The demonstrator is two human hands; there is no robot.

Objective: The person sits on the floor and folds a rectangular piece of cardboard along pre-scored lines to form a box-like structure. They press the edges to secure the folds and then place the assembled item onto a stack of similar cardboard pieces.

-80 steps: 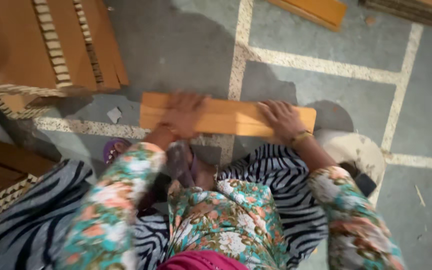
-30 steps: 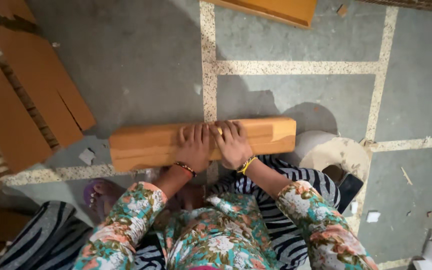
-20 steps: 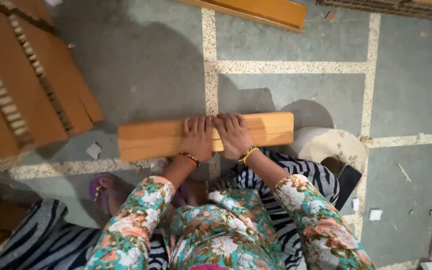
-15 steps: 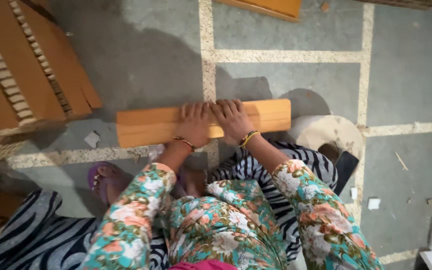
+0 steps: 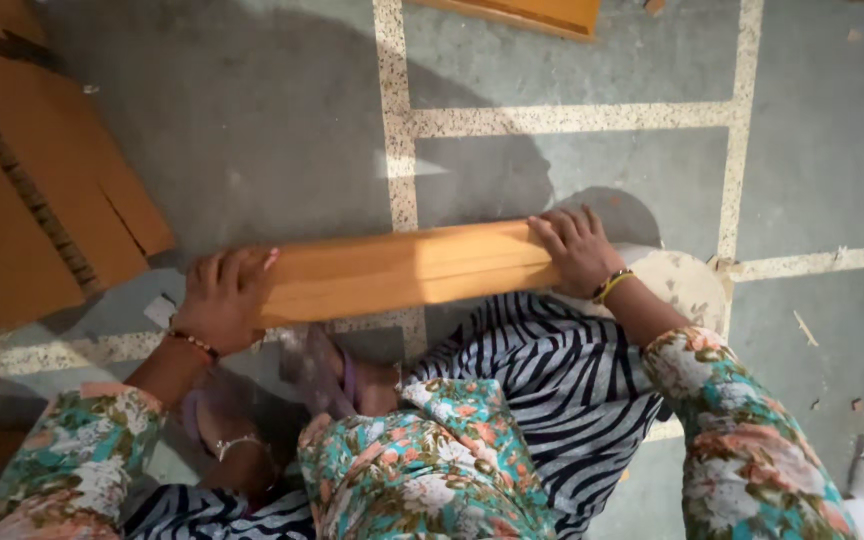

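Head view: wooden plank (image 5: 407,270), lying crosswise above floor (image 5: 252,130), over lap. Left hand (image 5: 224,297) fingers wrapped round its left end; right hand (image 5: 579,250) fingers gripping right end.

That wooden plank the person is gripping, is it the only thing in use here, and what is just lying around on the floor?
In use:
- wooden plank, held flat
- left hand on its left end
- right hand on its right end

Lying about:
- stacked brown boards at left
- another wooden piece at the top edge
- small chips on the tiled floor
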